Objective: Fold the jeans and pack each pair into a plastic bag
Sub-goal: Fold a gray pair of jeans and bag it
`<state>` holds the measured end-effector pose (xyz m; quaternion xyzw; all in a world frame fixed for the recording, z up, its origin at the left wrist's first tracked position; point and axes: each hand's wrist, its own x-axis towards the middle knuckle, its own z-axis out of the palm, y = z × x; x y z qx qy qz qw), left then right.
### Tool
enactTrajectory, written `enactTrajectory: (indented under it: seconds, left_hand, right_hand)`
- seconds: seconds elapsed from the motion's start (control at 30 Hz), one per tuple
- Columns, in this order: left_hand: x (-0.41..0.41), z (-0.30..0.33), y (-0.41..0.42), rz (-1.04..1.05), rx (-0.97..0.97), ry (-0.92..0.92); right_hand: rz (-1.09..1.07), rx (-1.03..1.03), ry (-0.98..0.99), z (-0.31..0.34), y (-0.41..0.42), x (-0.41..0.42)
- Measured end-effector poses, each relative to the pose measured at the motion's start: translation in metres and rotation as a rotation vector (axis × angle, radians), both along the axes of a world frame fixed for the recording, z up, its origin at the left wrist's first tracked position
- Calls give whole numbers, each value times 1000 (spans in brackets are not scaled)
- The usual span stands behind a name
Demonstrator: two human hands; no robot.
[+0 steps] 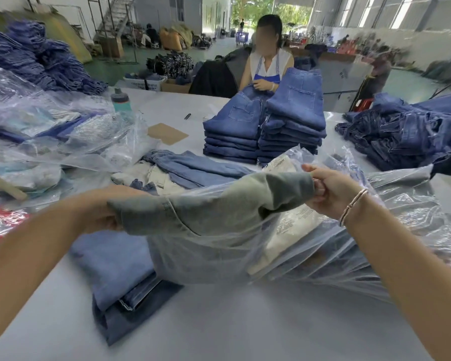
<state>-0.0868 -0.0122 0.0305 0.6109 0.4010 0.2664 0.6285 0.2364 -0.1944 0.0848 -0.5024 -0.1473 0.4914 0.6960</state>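
I see the grey table [245, 332] filling the lower frame, a broad flat surface that suits folding. Across the upper left lie heaps of unfolded denim [37, 56] and, below them, a drift of filled plastic packets [50, 131], which I judge to be finished work set out of the way. At the right edge sits another dark denim pile [401, 136]. At centre, two neat stacks of folded jeans [266, 126] stand side by side in front of a seated person [267, 63], whose hands rest on the top of them; I take it they feed this station.

In the middle of the frame, a folded pair of jeans [214, 204] is held up off the table, its lower part already inside a clear plastic bag [245, 251]. The lift, I think, lets the bag hang open so the denim can slide down. The bag drapes over a stack of spare bags [375, 230] at lower right, kept in easy reach. Just below left lies another folded pair [115, 269], probably next in line.

My left hand [102, 217] grips the left end of the held pair, though its fingers are mostly hidden behind the cloth. My right hand [331, 191], fingers curled tight, pinches the right end together with the bag's edge.

A teal bottle [120, 100] stands at upper left, a brown card [167, 132] beside it.
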Motion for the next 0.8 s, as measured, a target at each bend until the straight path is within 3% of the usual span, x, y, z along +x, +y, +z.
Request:
enactTrajectory:
  seconds: [0.03, 0.07, 0.13, 0.37, 0.53, 0.7, 0.8]
  left_hand:
    - [-3, 4, 2, -178, -134, 9]
    - [2, 13, 8, -207, -265, 116]
    - [0, 18, 26, -153, -208, 277]
    - [3, -4, 41, 145, -408, -110]
    - [12, -19, 14, 118, -395, -283]
    - [-2, -26, 10, 116, -178, -136]
    - [0, -20, 2, 38, -250, -107]
  right_hand:
    - [23, -2, 26, 1, 1, 0]
    - [34, 17, 59, 4, 4, -1]
    - [29, 57, 91, 10, 9, 0]
    - [57, 66, -57, 22, 13, 0]
    - [35, 83, 65, 11, 20, -15]
    - [4, 118, 138, 12, 23, -19]
    - [-10, 119, 132, 12, 27, -26]
